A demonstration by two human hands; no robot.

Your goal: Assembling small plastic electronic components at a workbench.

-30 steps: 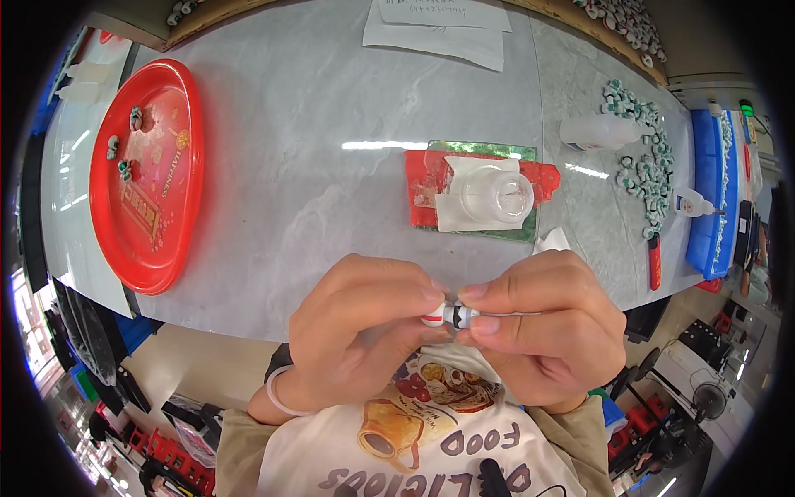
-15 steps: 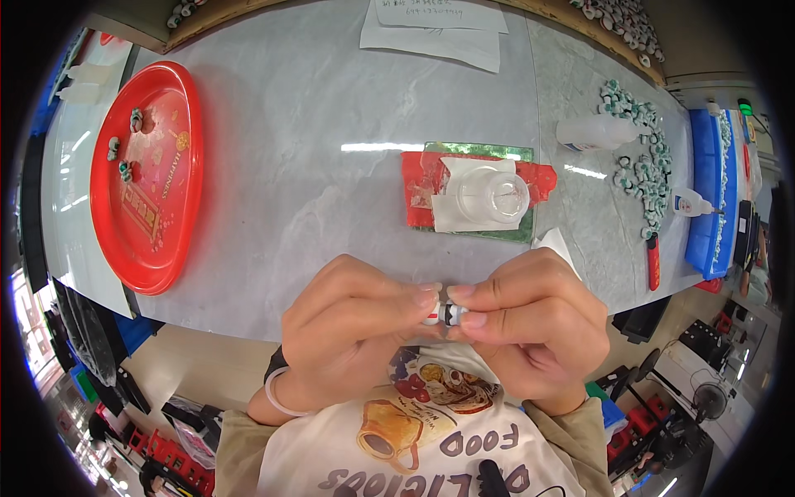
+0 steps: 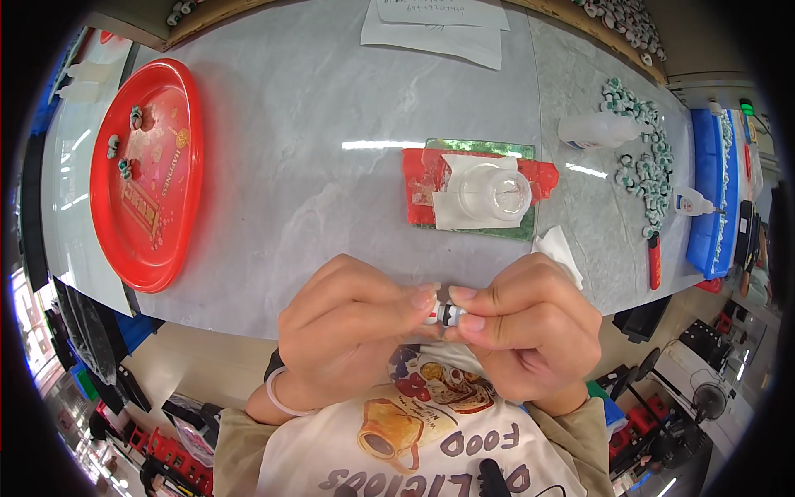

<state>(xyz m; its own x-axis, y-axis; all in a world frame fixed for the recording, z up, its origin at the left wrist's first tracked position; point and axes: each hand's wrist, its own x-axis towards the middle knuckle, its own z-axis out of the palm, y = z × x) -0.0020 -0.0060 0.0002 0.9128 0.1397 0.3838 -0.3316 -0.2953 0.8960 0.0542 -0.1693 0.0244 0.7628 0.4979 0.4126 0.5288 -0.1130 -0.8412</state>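
Note:
Close to my body, just past the table's front edge, my left hand (image 3: 352, 319) and my right hand (image 3: 534, 323) meet fingertip to fingertip. Between them is a small white piece with black and red markings (image 3: 450, 315). Thumb and forefinger of each hand pinch it from opposite sides. The fingertips cover most of it, so I cannot tell whether it is one part or two pressed together. Beyond my hands, a clear round cup (image 3: 505, 195) rests on white paper (image 3: 451, 217), over a red sheet (image 3: 418, 195) and a green glass plate (image 3: 489, 234).
A red oval tray (image 3: 192, 178) with several small green-and-white pieces stands at left. Right of the cup lie a white squeeze bottle (image 3: 596, 131), a pile of small green-and-white pieces (image 3: 650, 170), a red-handled tool (image 3: 654, 261), crumpled tissue (image 3: 561, 248) and a blue bin (image 3: 702, 190). Papers (image 3: 439, 40) lie at the back.
My right hand has shifted slightly left and its wrist has turned a little. Both hands keep their pinch on the small piece.

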